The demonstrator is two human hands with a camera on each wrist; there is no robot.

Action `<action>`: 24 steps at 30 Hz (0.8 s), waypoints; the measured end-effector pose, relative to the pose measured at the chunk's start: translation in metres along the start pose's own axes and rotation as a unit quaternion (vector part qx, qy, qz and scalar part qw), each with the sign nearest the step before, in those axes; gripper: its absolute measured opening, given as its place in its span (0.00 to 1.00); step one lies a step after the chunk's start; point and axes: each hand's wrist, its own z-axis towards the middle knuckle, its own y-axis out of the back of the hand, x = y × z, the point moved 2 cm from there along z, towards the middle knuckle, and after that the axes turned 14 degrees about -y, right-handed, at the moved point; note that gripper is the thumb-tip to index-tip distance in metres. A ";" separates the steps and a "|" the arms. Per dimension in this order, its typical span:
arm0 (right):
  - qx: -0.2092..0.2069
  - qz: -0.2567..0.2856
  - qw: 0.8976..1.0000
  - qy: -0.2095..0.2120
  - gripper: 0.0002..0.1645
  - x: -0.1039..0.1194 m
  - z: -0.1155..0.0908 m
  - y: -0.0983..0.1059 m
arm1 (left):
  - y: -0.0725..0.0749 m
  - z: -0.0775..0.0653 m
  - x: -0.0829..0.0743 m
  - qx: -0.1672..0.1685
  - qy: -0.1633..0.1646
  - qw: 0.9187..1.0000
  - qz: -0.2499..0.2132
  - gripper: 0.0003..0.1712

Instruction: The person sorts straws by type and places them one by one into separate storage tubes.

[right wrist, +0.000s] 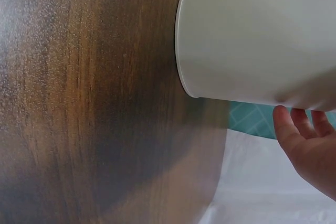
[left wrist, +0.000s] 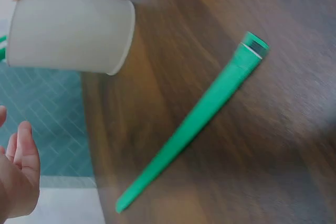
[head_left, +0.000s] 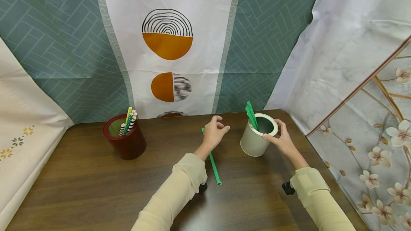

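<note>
My left hand [head_left: 214, 134] is in the air with its fingers loosely bent and nothing in them. Below it on the table lies a long narrow green wrapper-like stick [head_left: 214, 168], which the left wrist view shows whole, tapering away from an end with a dark patch [left wrist: 256, 45]. At the right, my right hand [head_left: 284, 140] grips the rim of a cream-white cylindrical pot [head_left: 253, 142], thumb on the near side and fingers round the far right. Similar green sticks [head_left: 251, 115] lean out of the pot's back left. The pot stands upright.
On the left of the brown table [head_left: 80, 174] stands a dark red cylindrical holder [head_left: 128, 145] with several patterned and yellow straw-like sticks [head_left: 129, 120]. A patterned cloth [head_left: 170, 63] hangs behind the table's back edge, and a floral cloth [head_left: 369, 134] borders the right side.
</note>
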 end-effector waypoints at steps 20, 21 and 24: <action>-0.002 0.001 1.000 0.000 0.44 -0.001 0.000 0.000 | -0.004 -0.032 0.055 0.000 0.039 0.999 0.014 0.24; -0.003 0.001 1.000 0.000 0.44 -0.002 0.001 0.000 | -0.004 -0.033 0.056 0.001 0.042 0.999 0.013 0.24; -0.004 0.002 1.000 -0.002 0.44 -0.002 0.002 0.000 | -0.006 -0.037 0.060 0.000 0.046 0.999 0.012 0.24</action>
